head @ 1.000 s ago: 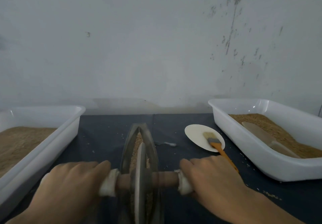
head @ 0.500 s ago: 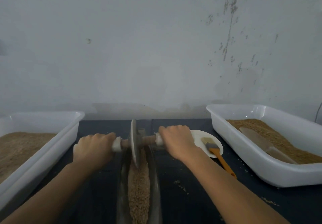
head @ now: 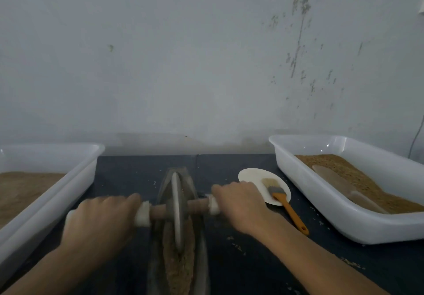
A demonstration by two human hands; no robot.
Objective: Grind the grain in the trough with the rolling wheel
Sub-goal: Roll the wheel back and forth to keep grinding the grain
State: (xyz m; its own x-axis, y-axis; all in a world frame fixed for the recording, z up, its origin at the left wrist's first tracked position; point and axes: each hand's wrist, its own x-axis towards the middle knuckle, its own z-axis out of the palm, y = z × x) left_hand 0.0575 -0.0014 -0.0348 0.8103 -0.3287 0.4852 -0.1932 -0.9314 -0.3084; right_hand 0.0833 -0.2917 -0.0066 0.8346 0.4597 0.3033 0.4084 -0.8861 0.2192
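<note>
Trough (head: 181, 237) set down centre of tabletop (head: 128, 175), wheel (head: 177, 212) standing in it. Left lane bounded by white tray (head: 75, 180); bare dark strip left between. Right lane narrowed by plate (head: 254, 175) and brush (head: 288, 207), right tray (head: 344, 223) just beyond. Far side closed by wall (head: 183, 65).

Gripping the wrapped axle ends with left hand (head: 101, 216) and right hand (head: 241, 205), holding rolling wheel (head: 176, 209) upright in trough (head: 202, 248) over grain (head: 179, 269).
</note>
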